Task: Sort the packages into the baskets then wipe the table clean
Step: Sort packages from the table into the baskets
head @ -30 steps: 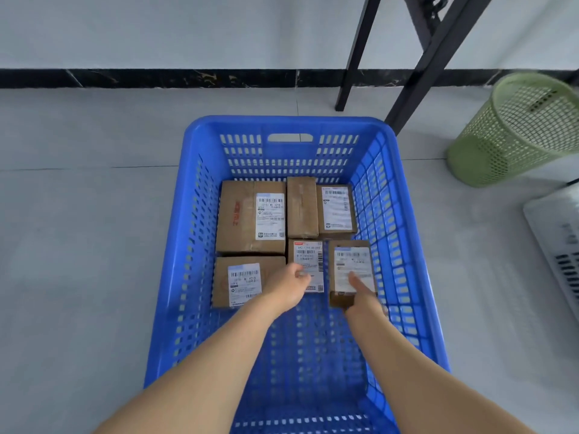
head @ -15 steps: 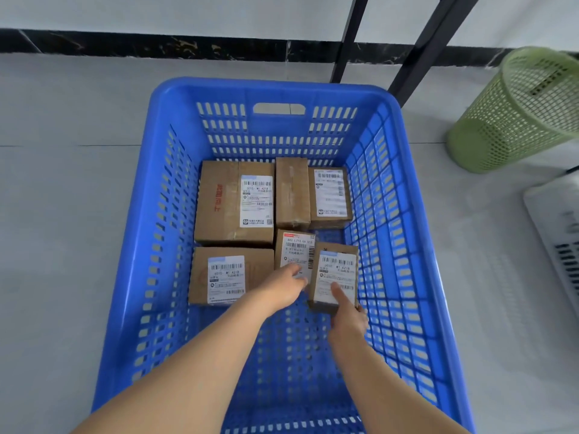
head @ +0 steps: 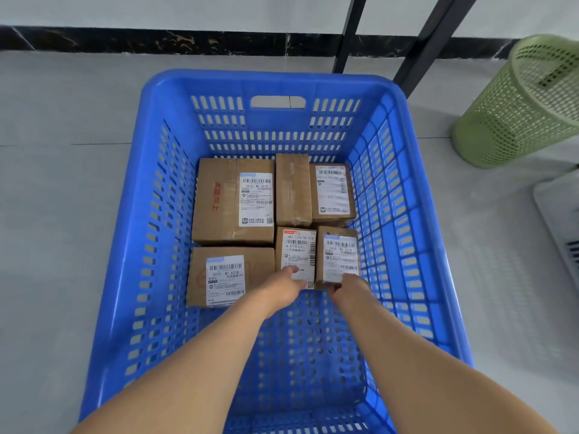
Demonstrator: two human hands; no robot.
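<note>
A blue slotted basket (head: 269, 79) stands on the grey floor with several brown cardboard packages packed in its far half. My left hand (head: 282, 288) grips the near end of a small labelled package (head: 296, 250), thumb on its label. Right beside it lies another small labelled package (head: 340, 250), and my right hand (head: 346, 288) holds its near end, thumb on top and fingers curled below. This package lies flat against its neighbour. A large package (head: 219, 202) and a flat one (head: 260, 264) fill the left side.
Two more packages (head: 293, 189) (head: 332, 214) sit at the back right of the basket; its near half holds nothing. A green mesh bin (head: 526, 104) lies tilted at the right. Black table legs (head: 347, 32) rise behind the basket. A white slotted object (head: 557, 214) sits at the right edge.
My right hand has swung the tilted small package straight and laid it flat beside the one under my left hand. The view has moved closer to the basket.
</note>
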